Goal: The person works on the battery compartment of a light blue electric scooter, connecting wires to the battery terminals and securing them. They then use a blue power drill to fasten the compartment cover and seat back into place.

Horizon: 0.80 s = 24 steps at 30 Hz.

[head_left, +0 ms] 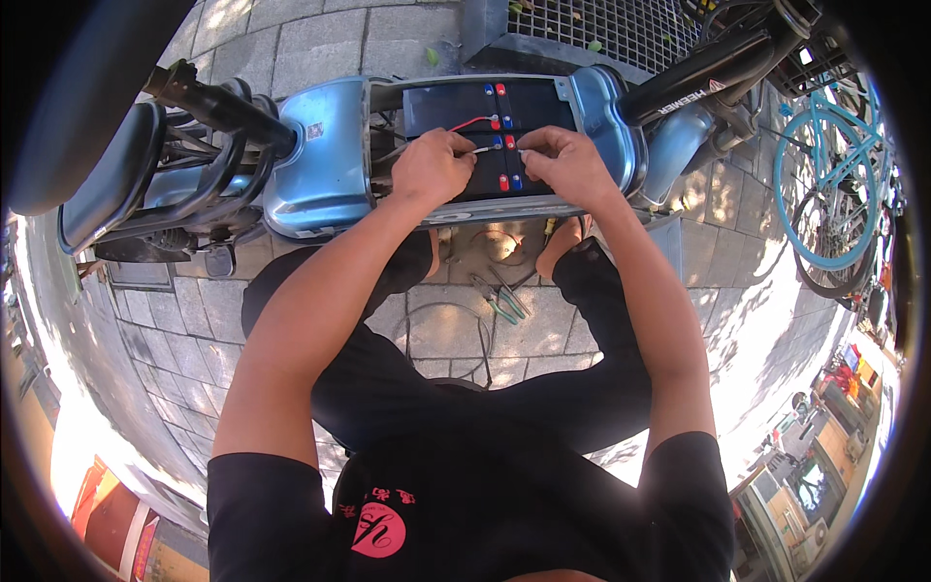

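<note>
Black batteries [446, 103] sit in the open floor compartment of a light-blue electric scooter [325, 160]. Paired red and blue terminals show along their middle. My left hand [432, 167] pinches a short wire [484, 149], whose end meets a blue-marked terminal [497, 142]. On the right, my right hand [570, 165] hovers over the batteries with thumb and forefinger pressed together. A tiny pale thing shows at its fingertips, too small to name. Just beyond my left hand, a red wire [469, 123] runs to a red-marked terminal [496, 123].
Green-handled pliers [504, 308] and another tool lie on the paving between my feet. A loose dark cable [412, 312] curls beside them. A metal grate [621, 29] lies beyond the scooter. A turquoise bicycle [824, 184] stands at the right.
</note>
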Each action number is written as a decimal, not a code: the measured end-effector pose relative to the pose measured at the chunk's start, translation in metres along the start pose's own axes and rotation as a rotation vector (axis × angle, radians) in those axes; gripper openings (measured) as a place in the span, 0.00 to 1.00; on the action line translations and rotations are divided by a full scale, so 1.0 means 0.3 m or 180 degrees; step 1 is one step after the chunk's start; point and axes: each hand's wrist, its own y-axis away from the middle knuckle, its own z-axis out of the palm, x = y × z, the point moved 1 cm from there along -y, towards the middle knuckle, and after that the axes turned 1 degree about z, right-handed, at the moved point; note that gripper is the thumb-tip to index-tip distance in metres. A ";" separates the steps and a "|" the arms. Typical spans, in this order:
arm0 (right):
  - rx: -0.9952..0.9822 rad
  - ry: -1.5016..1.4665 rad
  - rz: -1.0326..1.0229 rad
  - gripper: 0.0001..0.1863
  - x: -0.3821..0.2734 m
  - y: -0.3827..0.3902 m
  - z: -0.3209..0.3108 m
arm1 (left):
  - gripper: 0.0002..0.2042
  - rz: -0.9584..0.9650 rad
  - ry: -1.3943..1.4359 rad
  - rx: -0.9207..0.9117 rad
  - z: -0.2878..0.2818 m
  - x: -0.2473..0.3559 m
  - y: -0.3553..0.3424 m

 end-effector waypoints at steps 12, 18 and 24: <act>-0.0096 0.1370 -0.1453 0.12 0.024 -0.136 0.074 | 0.15 -0.0427 0.0333 -0.0238 -0.019 0.018 -0.004; -0.0139 0.1762 -0.1405 0.11 -0.013 -0.124 0.092 | 0.15 -0.0406 0.0298 -0.0333 -0.021 0.018 -0.007; -0.0261 0.1854 -0.1249 0.10 -0.052 -0.142 0.080 | 0.14 -0.0343 0.0349 -0.0280 -0.014 0.018 -0.005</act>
